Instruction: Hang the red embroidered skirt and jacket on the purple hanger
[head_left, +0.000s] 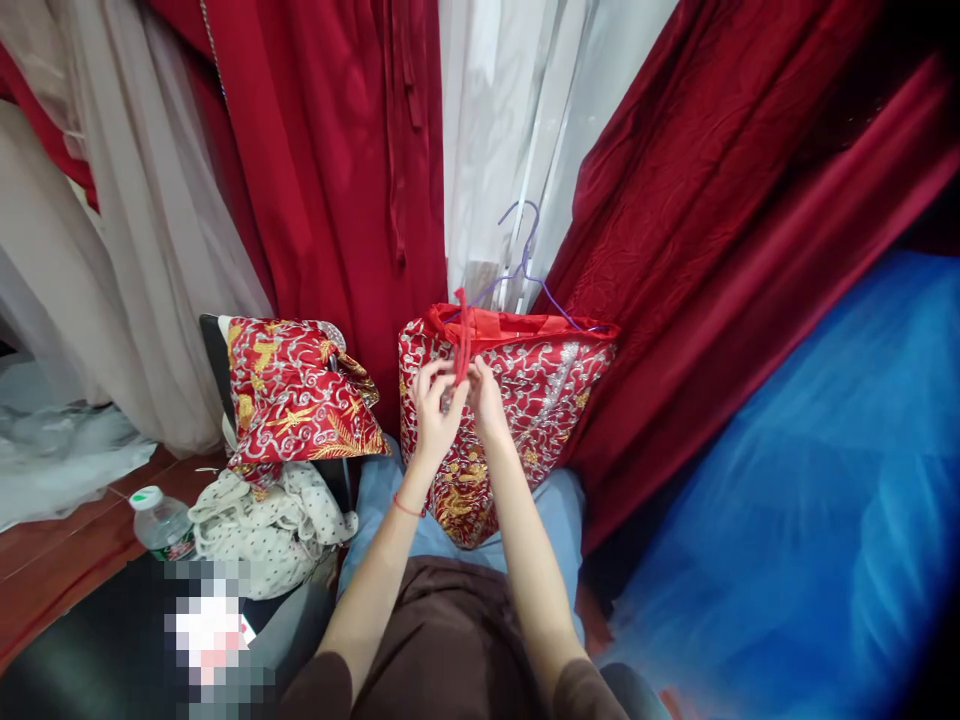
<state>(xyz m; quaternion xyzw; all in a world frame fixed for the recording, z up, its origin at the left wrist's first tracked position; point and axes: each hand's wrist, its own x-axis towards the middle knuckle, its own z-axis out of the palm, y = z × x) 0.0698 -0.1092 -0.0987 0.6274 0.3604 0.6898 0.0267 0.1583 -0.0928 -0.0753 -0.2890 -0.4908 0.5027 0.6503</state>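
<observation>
A red garment embroidered in silver and gold hangs on a purple wire hanger and rests against my lap. Over its upper edge, a red cord stands up between my fingers. My left hand pinches the cord near its lower end, thumb and fingers close together. My right hand is right beside it, fingers bent in towards the same cord. Whether the right fingertips grip the cord is hard to make out.
A second embroidered red piece lies over a dark chair at left. Below it are a dotted white cloth and a plastic bottle. Red curtain-like fabric hangs ahead; blue tulle spreads at right.
</observation>
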